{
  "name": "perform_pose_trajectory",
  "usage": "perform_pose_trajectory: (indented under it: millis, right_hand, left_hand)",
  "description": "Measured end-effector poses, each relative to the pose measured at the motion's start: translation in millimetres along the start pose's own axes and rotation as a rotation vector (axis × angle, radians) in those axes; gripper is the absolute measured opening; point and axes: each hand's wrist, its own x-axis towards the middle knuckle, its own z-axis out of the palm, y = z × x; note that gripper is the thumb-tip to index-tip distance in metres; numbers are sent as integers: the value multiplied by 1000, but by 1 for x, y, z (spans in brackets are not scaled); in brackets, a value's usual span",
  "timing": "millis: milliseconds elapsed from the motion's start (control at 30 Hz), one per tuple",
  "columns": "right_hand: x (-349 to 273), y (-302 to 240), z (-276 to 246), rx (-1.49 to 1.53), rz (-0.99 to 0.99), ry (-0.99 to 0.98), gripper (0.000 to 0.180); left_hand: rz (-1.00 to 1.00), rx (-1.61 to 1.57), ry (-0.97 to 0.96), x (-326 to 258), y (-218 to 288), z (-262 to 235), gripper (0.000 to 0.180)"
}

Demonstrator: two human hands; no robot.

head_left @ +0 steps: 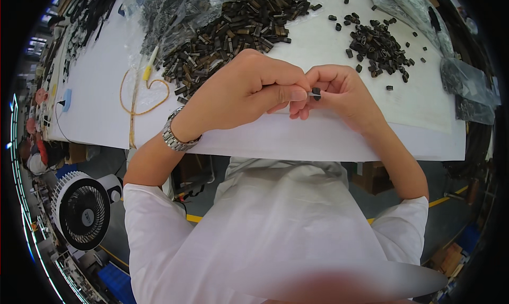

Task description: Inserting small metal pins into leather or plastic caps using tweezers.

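Above the near part of the white table, my two hands meet. My left hand [244,94], with a metal watch on the wrist, is closed, thumb pressed to the fingers. From that pinch a thin greyish sliver [312,94] points toward the right hand; its kind is too small to tell. Between thumb and forefinger my right hand [347,94] grips a small black loop-shaped piece [316,92], and the sliver touches or enters it. Past the left hand lies a large heap of dark brown-black pieces [249,23]. Beyond the right hand sits a smaller pile of black loop pieces [374,46].
Clear plastic bags [180,12] lie over the far left, and another bag [469,81] hangs at the right edge. A yellow-and-white pen-like tool [150,65] with a tan cord lies left. A fan [82,211] stands below the table's left side.
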Motion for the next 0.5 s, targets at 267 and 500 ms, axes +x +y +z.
perform_pose_trajectory:
  millis: [267, 500]
  right_hand:
    - [-9, 3, 20, -441, -433, 254, 23]
    - [-18, 0, 25, -698, -455, 300, 22]
  left_hand:
    - [51, 181, 117, 1, -12, 0, 16]
    - [-96, -176, 10, 4, -14, -1, 25]
